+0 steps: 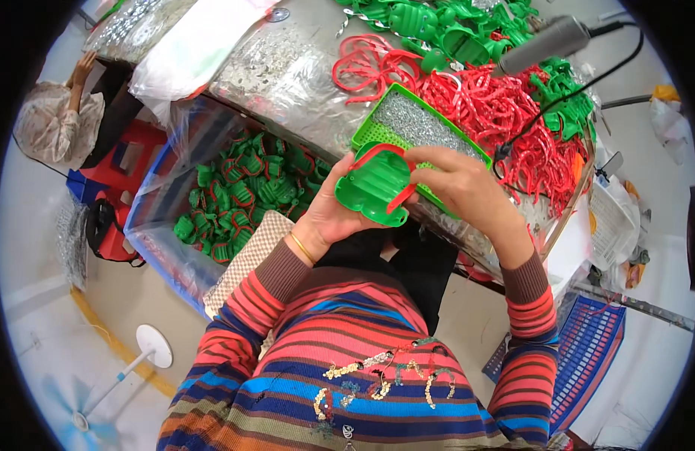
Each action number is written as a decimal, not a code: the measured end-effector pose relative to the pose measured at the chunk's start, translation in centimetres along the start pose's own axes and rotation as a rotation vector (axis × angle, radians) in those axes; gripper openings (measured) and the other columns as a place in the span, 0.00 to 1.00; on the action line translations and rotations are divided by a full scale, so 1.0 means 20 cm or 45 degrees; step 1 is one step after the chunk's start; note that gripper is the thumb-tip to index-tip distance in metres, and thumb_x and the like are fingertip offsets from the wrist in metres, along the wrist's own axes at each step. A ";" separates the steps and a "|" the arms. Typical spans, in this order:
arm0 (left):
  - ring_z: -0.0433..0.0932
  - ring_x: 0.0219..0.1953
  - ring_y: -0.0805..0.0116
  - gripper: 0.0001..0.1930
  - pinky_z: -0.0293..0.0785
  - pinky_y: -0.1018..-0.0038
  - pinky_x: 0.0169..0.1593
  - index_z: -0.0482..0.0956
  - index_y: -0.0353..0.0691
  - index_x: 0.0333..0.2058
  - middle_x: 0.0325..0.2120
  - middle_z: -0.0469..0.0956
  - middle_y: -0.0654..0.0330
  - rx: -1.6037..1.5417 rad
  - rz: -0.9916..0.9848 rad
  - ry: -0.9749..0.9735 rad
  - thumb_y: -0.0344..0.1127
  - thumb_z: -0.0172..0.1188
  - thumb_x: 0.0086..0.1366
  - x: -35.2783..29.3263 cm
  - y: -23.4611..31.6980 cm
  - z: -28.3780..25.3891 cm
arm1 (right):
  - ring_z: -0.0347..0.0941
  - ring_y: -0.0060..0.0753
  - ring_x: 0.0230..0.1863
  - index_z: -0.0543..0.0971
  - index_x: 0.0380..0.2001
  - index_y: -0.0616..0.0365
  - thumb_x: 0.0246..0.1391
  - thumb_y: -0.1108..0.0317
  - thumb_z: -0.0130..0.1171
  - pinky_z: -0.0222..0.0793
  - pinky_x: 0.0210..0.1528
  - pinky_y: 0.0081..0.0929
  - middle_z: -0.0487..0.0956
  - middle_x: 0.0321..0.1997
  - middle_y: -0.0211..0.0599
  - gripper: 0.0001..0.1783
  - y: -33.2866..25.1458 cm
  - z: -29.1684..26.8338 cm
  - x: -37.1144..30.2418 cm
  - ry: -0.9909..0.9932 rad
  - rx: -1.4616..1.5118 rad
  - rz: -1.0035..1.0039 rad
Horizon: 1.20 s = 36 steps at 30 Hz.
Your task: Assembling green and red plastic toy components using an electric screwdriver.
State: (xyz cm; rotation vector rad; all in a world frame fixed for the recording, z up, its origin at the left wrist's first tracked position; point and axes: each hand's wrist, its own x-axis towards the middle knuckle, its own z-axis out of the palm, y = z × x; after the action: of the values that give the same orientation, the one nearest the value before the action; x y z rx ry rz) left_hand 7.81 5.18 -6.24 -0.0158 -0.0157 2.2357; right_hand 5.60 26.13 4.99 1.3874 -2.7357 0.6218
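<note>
My left hand [334, 212] holds a ribbed green plastic shell [377, 184] from its left side, thumb at the rim and palm beneath. A red plastic strip [385, 150] curves along the shell's edge, with one end toward its lower right. My right hand [464, 184] is closed at the shell's right side, fingertips pinched at the red strip. Whether a small part sits between those fingertips is hidden. Just beyond both hands lies a bright green tray [371, 124] with a heap of tiny silvery metal pieces [419, 120].
A tangled pile of red strips [486, 105] covers the bench, with green shells [468, 49] behind it. A grey cylindrical device [546, 45] with a black cable hangs over the pile. At left, a blue crate [156, 244] holds many red-edged green pieces. A co-worker's sleeve [54, 124] shows farther left.
</note>
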 end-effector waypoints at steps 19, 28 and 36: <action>0.61 0.62 0.70 0.49 0.59 0.73 0.61 0.47 0.47 0.68 0.60 0.62 0.62 0.817 0.437 0.220 0.38 0.69 0.52 0.07 -0.22 0.07 | 0.73 0.17 0.30 0.77 0.40 0.63 0.54 0.73 0.61 0.70 0.34 0.15 0.78 0.30 0.29 0.10 -0.17 0.29 -0.15 0.723 0.759 1.347; 0.63 0.61 0.68 0.51 0.65 0.70 0.59 0.46 0.49 0.68 0.61 0.61 0.62 0.751 0.454 0.160 0.43 0.70 0.53 0.07 -0.23 0.04 | 0.73 0.17 0.32 0.77 0.39 0.65 0.55 0.73 0.61 0.71 0.36 0.16 0.79 0.33 0.30 0.09 -0.14 0.32 -0.18 0.858 1.131 1.331; 0.66 0.60 0.65 0.51 0.68 0.64 0.59 0.46 0.50 0.68 0.61 0.62 0.61 0.593 0.419 0.153 0.49 0.70 0.53 0.05 -0.23 0.05 | 0.74 0.17 0.32 0.78 0.37 0.66 0.55 0.72 0.61 0.70 0.37 0.16 0.79 0.33 0.30 0.09 -0.13 0.30 -0.21 0.758 1.309 1.309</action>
State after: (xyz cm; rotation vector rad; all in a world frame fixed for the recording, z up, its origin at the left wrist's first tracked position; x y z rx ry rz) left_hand 10.82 8.75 -5.21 0.1073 0.6110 2.5090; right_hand 11.20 25.77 -0.42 -0.4622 -2.3815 2.1757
